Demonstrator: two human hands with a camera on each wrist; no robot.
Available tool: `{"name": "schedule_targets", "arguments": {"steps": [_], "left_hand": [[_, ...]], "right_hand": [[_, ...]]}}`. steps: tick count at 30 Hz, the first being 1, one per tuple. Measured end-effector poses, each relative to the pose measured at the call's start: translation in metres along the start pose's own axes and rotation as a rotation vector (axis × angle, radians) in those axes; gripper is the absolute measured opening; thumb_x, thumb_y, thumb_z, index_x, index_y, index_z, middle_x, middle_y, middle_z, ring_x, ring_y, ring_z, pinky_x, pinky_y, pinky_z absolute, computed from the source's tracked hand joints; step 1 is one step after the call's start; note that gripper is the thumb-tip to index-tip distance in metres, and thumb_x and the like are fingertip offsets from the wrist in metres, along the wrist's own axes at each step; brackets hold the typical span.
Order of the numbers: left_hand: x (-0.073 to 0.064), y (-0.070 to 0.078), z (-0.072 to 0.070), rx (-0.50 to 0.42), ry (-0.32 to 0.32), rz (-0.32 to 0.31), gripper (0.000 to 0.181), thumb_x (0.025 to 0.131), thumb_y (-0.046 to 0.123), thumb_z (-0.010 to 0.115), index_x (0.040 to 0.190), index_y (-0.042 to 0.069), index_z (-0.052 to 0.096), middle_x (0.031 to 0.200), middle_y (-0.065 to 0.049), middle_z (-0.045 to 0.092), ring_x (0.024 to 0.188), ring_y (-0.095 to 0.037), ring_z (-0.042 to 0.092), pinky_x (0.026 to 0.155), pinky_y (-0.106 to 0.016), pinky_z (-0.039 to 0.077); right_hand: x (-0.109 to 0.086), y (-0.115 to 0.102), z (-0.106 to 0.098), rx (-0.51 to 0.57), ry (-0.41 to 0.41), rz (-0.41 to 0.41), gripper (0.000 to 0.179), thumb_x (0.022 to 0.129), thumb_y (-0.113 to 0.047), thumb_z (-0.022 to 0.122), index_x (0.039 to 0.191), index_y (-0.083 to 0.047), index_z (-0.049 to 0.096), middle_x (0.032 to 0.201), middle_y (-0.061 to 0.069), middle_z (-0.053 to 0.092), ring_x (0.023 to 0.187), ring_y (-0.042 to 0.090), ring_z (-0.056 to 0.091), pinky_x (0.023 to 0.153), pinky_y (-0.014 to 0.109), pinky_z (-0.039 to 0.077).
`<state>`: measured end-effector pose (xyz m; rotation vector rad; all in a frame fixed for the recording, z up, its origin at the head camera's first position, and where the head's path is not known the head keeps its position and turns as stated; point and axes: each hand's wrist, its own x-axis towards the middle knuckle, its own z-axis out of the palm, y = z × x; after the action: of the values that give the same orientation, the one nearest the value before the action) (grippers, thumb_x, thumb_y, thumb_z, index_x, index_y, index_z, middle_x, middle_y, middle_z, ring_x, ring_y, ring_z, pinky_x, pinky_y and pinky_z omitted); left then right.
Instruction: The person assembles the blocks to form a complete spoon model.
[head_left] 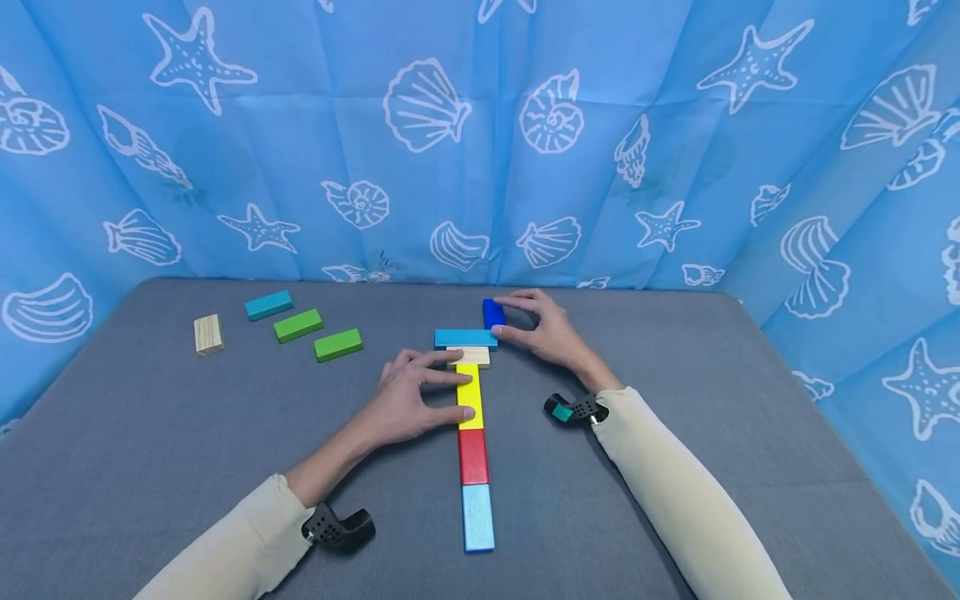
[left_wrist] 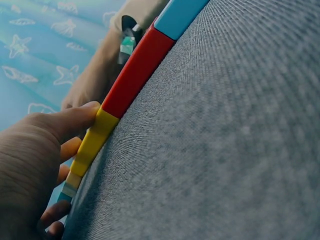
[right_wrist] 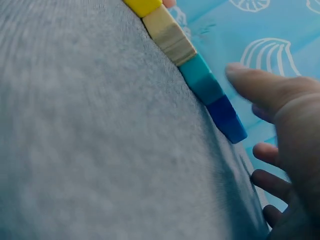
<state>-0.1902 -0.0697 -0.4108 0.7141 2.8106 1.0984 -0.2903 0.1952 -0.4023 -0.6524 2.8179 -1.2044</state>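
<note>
White outlines of shells and starfish mark the blue curtain [head_left: 300,125] beyond both hands, several of them cut off by the frame edges; a green patch [head_left: 562,412] sits on the right wrist's black strap [head_left: 585,407]. The left hand [head_left: 405,396] lies with fingers stretched and spread, its thumb and a fingertip on the yellow block [head_left: 472,396] and another fingertip hiding part of the crosswise wooden block [head_left: 476,358]. Nearer the person than that hand's thumb come the red block [head_left: 474,457] and pale blue block [head_left: 477,518], end to end on the tabletop [head_left: 187,467]. The right hand [head_left: 551,333] holds its thumb and forefinger apart beside the dark blue block [head_left: 492,312], at the right end of the crosswise blue block [head_left: 465,338]; I cannot tell whether they touch it. Left of the left hand and farther off lie a teal block [head_left: 268,306], two green blocks [head_left: 338,345] and a plain wooden block [head_left: 208,334]. The left wrist view cuts off the pale blue block, the right wrist view the yellow one.
</note>
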Motion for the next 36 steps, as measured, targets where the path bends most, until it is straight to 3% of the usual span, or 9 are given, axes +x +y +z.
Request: {"name": "schedule_targets", "arguments": {"steps": [2,8,13,36], "left_hand": [[-0.0002,-0.0001,0.0003,-0.002,0.000,0.000,0.049,0.081,0.051,0.082,0.124,0.029,0.075,0.150,0.008,0.051,0.130,-0.027,0.037,0.097,-0.055,0.029],[-0.0014,-0.0005,0.0000,-0.009,0.010,0.006,0.048,0.082,0.051,0.082,0.124,0.029,0.075,0.150,0.008,0.051,0.130,-0.028,0.037,0.097,-0.056,0.029],[-0.0024,-0.0003,-0.0011,-0.007,0.009,0.011,0.048,0.082,0.051,0.081,0.124,0.029,0.075,0.150,0.007,0.052,0.130,-0.029,0.037,0.097,-0.056,0.029],[-0.0009,0.0013,-0.0014,-0.013,0.000,0.013,0.048,0.082,0.050,0.082,0.125,0.029,0.075,0.151,0.007,0.051,0.129,-0.029,0.037,0.097,-0.055,0.029]], "right_hand": [[-0.0001,0.0015,0.0024,-0.014,0.008,-0.032,0.052,0.094,-0.033,0.075,0.142,-0.018,0.062,0.150,0.011,0.045,0.139,0.034,0.037,0.112,0.062,0.026],[0.0007,0.0038,0.0066,-0.062,0.033,-0.107,0.049,0.094,-0.031,0.075,0.139,-0.015,0.064,0.152,0.009,0.048,0.142,0.033,0.036,0.111,0.063,0.018],[0.0005,0.0049,0.0089,-0.064,0.039,-0.134,0.046,0.094,-0.030,0.075,0.136,-0.014,0.067,0.151,0.008,0.050,0.141,0.032,0.037,0.108,0.062,0.020],[0.0004,0.0060,0.0088,-0.113,0.018,-0.115,0.038,0.093,-0.032,0.076,0.128,-0.017,0.073,0.150,0.005,0.053,0.135,0.030,0.038,0.104,0.058,0.023]]}}
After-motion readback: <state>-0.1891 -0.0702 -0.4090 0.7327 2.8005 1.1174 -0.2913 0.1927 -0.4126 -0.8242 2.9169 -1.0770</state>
